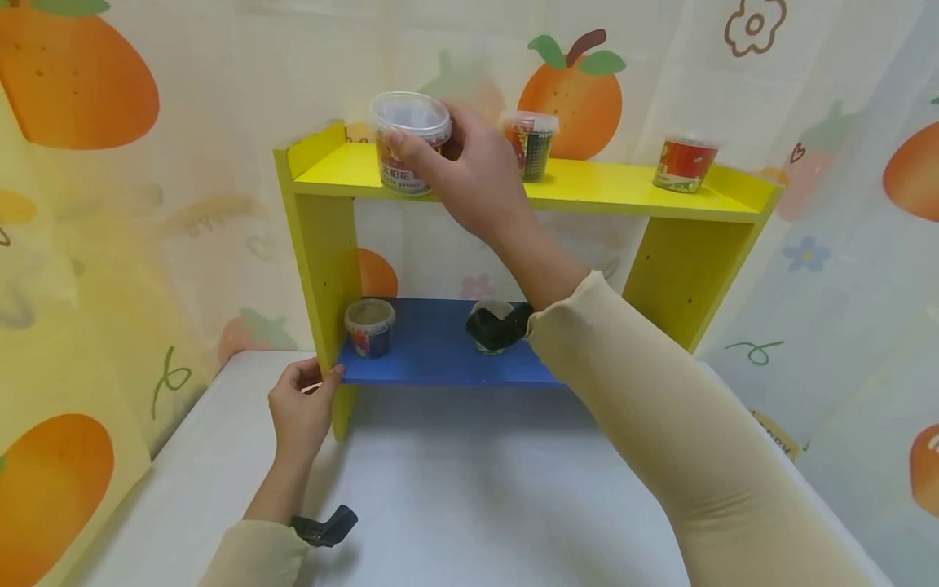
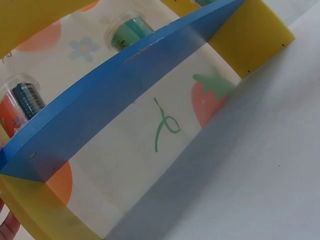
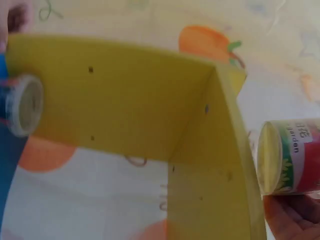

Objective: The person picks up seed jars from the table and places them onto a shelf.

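My right hand (image 1: 480,167) grips a clear-lidded plastic tub (image 1: 409,151) with a printed flower label, thumb on the near side. It is held at the left part of the yellow top shelf (image 1: 587,183); in the right wrist view the tub (image 3: 300,157) shows its base close to the shelf's edge. My left hand (image 1: 304,408) pinches the lower left side panel (image 1: 311,269) of the rack, its thumb near the front corner of the blue shelf (image 1: 433,371). Part of that hand shows at the edge of the left wrist view.
On the top shelf stand a red-and-dark tub (image 1: 531,147) and a red tub (image 1: 685,165). The blue shelf holds one tub (image 1: 370,328) at left and a green one (image 2: 131,34), partly hidden behind my right wrist strap in the head view. A white table (image 1: 469,489) lies beneath.
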Tool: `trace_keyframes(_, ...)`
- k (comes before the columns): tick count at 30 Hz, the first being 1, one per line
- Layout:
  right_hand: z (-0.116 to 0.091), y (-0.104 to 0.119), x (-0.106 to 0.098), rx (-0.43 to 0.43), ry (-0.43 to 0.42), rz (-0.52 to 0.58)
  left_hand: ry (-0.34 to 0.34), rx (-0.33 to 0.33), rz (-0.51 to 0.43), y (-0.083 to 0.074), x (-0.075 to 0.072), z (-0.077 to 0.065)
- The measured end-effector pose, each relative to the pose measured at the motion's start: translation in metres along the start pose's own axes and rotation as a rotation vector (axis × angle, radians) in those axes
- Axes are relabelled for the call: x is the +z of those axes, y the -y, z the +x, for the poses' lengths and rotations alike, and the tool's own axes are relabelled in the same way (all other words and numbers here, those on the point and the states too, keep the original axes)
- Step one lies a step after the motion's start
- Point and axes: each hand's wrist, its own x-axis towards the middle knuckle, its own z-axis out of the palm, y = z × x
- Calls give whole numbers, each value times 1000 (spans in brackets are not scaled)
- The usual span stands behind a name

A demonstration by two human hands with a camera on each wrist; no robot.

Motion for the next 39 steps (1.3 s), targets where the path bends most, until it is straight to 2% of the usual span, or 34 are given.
trace_keyframes(5,25,3,6,167,62,-94,-12,13,1,1,2,1)
trace_keyframes(10,43,6,15,314,126,-140,-10,8,-7,1,2,1)
trace_keyframes(17,62,6,26,385,202,-183,-19,4,-22,3,1,-2)
trace_keyframes(23,71,3,29,420,228,-131,-20,4,-11,2,2,-1)
trace_keyframes(28,72,4,26,413,224,-140,-29,24,-14,0,4,4)
trace_keyframes(32,64,4,26,375,195,-182,-24,12,-2,0,4,4)
trace_keyframes(36,47,1,26,299,90,-178,-8,1,2,1,4,3)
trace_keyframes(39,26,-5,24,183,-11,-125,0,-9,14,2,4,3)
